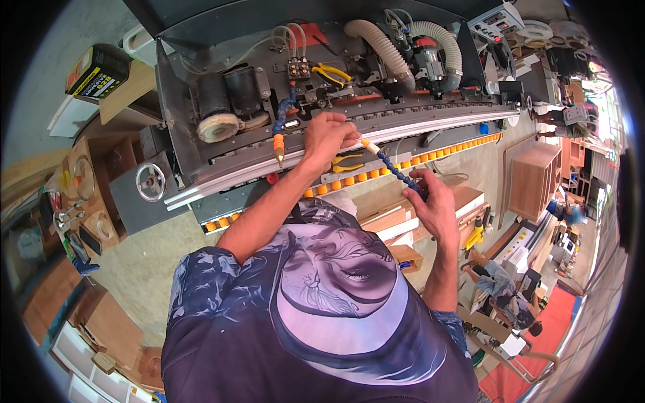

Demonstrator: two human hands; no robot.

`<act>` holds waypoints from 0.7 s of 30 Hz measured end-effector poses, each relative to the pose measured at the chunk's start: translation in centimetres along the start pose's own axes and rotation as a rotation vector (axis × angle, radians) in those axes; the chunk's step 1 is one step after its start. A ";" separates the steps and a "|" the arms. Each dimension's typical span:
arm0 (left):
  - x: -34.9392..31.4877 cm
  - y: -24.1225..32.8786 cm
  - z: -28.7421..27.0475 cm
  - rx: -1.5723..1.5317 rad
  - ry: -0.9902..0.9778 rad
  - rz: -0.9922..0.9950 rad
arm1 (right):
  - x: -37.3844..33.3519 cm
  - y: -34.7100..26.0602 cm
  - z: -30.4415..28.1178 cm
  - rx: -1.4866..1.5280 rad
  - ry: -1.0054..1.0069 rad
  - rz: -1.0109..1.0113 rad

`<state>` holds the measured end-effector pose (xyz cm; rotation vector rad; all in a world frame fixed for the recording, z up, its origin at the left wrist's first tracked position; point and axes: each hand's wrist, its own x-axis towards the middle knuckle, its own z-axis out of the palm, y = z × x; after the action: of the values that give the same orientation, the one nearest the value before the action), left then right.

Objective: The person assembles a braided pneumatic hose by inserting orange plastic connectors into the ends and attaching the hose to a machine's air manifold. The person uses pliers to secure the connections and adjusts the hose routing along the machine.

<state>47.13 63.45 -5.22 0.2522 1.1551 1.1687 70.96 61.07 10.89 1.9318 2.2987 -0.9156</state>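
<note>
A blue segmented coolant hose (398,173) with a pale and orange end piece stretches between my two hands, in front of the machine's rail. My left hand (328,140) has its fingers pinched at the end-piece side. Around the blue end of the hose, the fingers of my right hand (433,201) are closed. Left of my left hand, a similar blue hose (279,124) fixed on the machine points down, with orange segments and a brass nozzle. Yellow-handled pliers (347,165) lie just below my left hand, on the machine's front.
The edge-banding-like machine (228,158) spans the far side, with a roller row (359,178) along its front. More yellow pliers (331,75) rest inside it, near grey ribbed ducts (383,50). A handwheel (150,183) stands at left. Boards (383,218) and a wooden cabinet (534,181) are at right.
</note>
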 end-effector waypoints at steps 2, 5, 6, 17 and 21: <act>0.1 0.1 0.0 0.012 0.002 -0.002 | 0.1 0.1 0.7 0.011 0.020 0.026; 0.5 0.6 -0.2 0.026 -0.004 -0.006 | 0.8 0.4 1.6 0.037 0.052 -0.021; 0.6 0.7 -0.2 0.029 -0.006 -0.008 | 0.9 0.3 1.3 0.046 0.021 0.010; -0.2 2.1 0.2 -0.081 0.024 -0.137 | 2.5 -0.1 1.7 0.157 -0.063 0.029; 1.4 1.4 -0.9 -0.323 0.043 -0.216 | 2.8 -0.3 1.4 0.203 -0.101 0.072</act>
<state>45.50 64.89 -5.47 -0.1419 0.9853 1.1520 69.56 62.94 8.85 1.9740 2.1410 -1.2510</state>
